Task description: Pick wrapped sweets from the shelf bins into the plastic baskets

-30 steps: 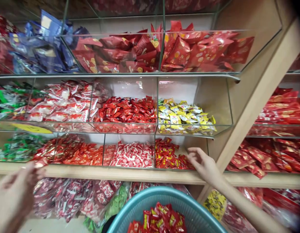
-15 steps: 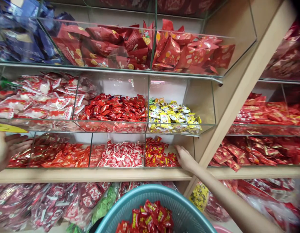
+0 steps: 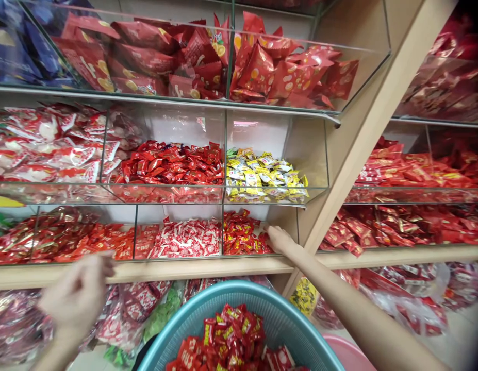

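Note:
My right hand (image 3: 280,240) reaches into the lower-row bin at the right end. Its fingers bend down at the edge of a pile of red candies with yellow lettering (image 3: 242,234), and the fingertips are hidden. Blurred by motion, my left hand (image 3: 76,293) is in front of the wooden shelf edge at the left, its fingers looking bent. No object shows in it. A teal plastic basket (image 3: 300,330) is below, between my arms. Inside it lie red candies with yellow lettering (image 3: 236,335) and other red packets (image 3: 188,353).
Clear dividers (image 3: 135,232) separate bins of red-and-white candies (image 3: 188,237), red wrapped candies (image 3: 172,165) and yellow-white candies (image 3: 265,175). A slanted wooden upright (image 3: 362,134) stands at the right. Bagged candies (image 3: 126,314) are under the shelf. A pink tub (image 3: 349,350) is behind the basket.
My left hand has moved right and down from the left bins, its spread fingers now looking bent. My right hand stays at the same bin. The view has shifted, showing more of the basket.

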Demonstrator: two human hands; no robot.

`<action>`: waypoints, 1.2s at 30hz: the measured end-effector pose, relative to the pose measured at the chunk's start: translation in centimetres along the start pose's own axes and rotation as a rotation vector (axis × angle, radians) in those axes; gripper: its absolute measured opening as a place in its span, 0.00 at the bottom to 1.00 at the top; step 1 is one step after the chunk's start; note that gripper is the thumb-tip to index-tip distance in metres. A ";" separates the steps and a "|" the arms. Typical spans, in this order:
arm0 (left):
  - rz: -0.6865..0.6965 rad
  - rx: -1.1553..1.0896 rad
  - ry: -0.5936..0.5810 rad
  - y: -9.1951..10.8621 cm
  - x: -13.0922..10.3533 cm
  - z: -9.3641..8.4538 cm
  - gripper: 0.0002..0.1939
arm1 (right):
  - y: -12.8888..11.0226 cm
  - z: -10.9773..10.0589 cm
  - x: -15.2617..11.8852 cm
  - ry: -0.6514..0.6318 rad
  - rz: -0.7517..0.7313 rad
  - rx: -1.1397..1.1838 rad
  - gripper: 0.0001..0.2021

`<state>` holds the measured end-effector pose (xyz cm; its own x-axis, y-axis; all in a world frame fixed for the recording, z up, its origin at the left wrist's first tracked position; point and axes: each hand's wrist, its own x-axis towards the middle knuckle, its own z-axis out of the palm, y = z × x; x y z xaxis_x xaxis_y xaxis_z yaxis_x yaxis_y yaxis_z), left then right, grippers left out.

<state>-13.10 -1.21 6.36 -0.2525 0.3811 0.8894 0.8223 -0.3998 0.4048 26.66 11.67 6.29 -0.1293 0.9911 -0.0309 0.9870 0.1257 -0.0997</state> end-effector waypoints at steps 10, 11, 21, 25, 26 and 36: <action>0.366 -0.147 -0.993 8.8 -7.3 9.3 0.16 | -0.1 -0.5 -8.1 0.472 -0.318 0.458 0.19; 0.359 -0.145 -1.016 9.1 -7.2 9.8 0.16 | -0.4 -0.3 -9.2 0.458 -0.367 0.512 0.19; 0.278 -0.377 -1.029 11.2 -7.3 11.9 0.13 | -2.2 2.8 -13.2 0.313 -0.481 0.732 0.24; 0.194 -0.421 -1.006 10.1 -8.0 11.7 0.12 | -2.3 3.9 -13.5 0.282 -0.436 0.818 0.21; 0.156 -0.433 -0.998 9.7 -8.1 11.8 0.11 | -2.4 4.2 -13.5 0.269 -0.424 0.841 0.20; 0.017 -0.480 -0.984 9.1 -8.3 12.0 0.10 | -2.2 7.1 -14.5 -0.030 -0.480 0.698 0.25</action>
<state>2.64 2.00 0.12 0.4505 0.7861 0.4233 0.4836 -0.6134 0.6244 25.65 -3.25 -0.07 -0.5316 0.8343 0.1464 0.5408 0.4673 -0.6994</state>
